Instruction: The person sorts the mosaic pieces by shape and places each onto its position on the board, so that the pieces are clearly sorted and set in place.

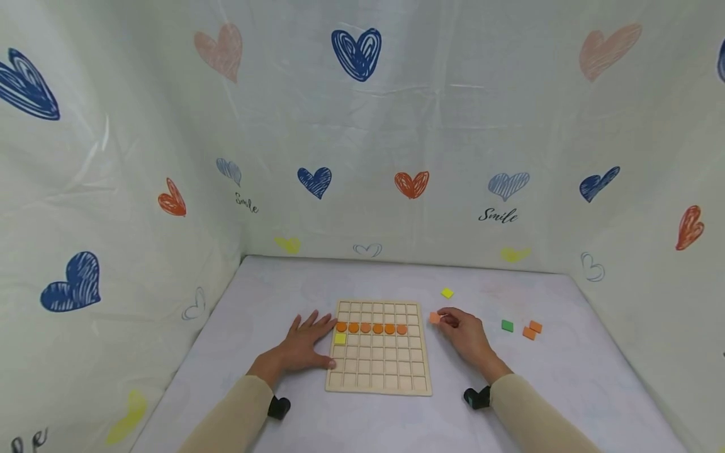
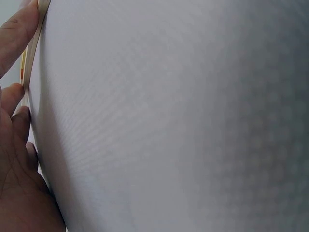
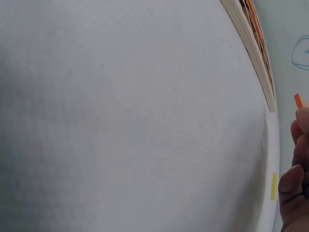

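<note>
A wooden grid board (image 1: 369, 382) lies on the table with a row of round orange pieces (image 1: 377, 328) across it. Below that row's left end sits a yellow square tile (image 1: 340, 339). My left hand (image 1: 303, 345) rests with spread fingers at the board's left edge, thumb and fingertips touching it. Just off the board's right edge, my right hand (image 1: 467, 336) pinches an orange square tile (image 1: 434, 318) between thumb and fingers. The right wrist view shows this orange tile (image 3: 298, 100) raised above the table at the fingertips.
Beyond the right hand lies a yellow tile (image 1: 447, 293). To its right are a green tile (image 1: 507, 326) and two orange tiles (image 1: 529, 333). White curtains (image 1: 362, 126) printed with hearts enclose the table at the back and sides.
</note>
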{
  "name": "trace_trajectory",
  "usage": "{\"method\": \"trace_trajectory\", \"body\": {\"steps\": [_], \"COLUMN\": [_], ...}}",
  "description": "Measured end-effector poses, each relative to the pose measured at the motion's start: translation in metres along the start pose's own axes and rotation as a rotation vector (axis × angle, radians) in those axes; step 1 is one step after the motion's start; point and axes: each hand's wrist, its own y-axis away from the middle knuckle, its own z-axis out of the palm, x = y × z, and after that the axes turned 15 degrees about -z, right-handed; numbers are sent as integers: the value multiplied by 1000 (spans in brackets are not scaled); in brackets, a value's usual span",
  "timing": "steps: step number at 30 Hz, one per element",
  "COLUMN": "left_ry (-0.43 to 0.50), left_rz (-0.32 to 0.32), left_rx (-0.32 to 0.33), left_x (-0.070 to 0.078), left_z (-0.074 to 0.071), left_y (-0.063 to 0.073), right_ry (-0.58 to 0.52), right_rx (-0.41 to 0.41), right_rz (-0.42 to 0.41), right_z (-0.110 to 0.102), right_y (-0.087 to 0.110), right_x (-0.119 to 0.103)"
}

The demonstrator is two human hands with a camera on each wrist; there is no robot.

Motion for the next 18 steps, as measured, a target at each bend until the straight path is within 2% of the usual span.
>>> {"method": "trace_trajectory", "body": {"steps": [18], "left_ry": [0], "left_rz": [3], "left_rx": [-12], "left_x": [-1], "left_z": [-1], "left_y": [-1], "right_ry": [-47], "right_rx": [30], "right_rz": [-41], "right_z": [11], "right_y": [-4], "right_x": [-20]}}
